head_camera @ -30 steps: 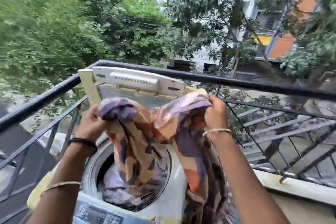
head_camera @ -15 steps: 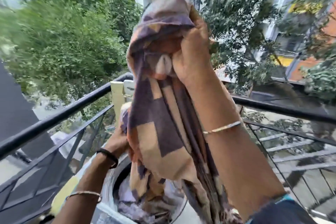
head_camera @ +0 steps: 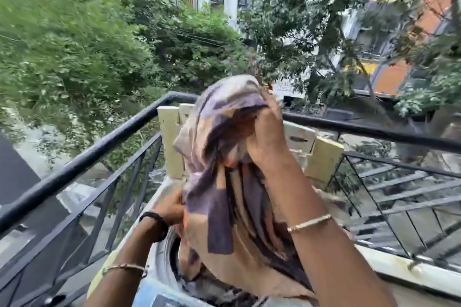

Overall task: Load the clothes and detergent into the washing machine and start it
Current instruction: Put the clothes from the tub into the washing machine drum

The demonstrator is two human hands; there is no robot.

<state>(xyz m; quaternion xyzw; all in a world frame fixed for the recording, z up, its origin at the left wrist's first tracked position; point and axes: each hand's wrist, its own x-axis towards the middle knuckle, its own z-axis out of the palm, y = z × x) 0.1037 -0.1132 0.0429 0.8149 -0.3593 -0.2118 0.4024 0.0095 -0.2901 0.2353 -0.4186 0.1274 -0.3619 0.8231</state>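
At the centre of the frame the right hand (head_camera: pixel 264 132) bunches the top of a purple-and-orange patterned cloth (head_camera: pixel 224 177), fingers curled tight round it. The left hand (head_camera: pixel 172 209), lower left of centre, pinches its edge. The cloth hangs limp into the washing machine (head_camera: pixel 162 252) drum. It looks light, soft and floppy; gathering its folds should feed it in best.

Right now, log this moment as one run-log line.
step: loading clothes | right hand: holds patterned cloth high over washing machine | left hand: grips cloth lower down | lid: open
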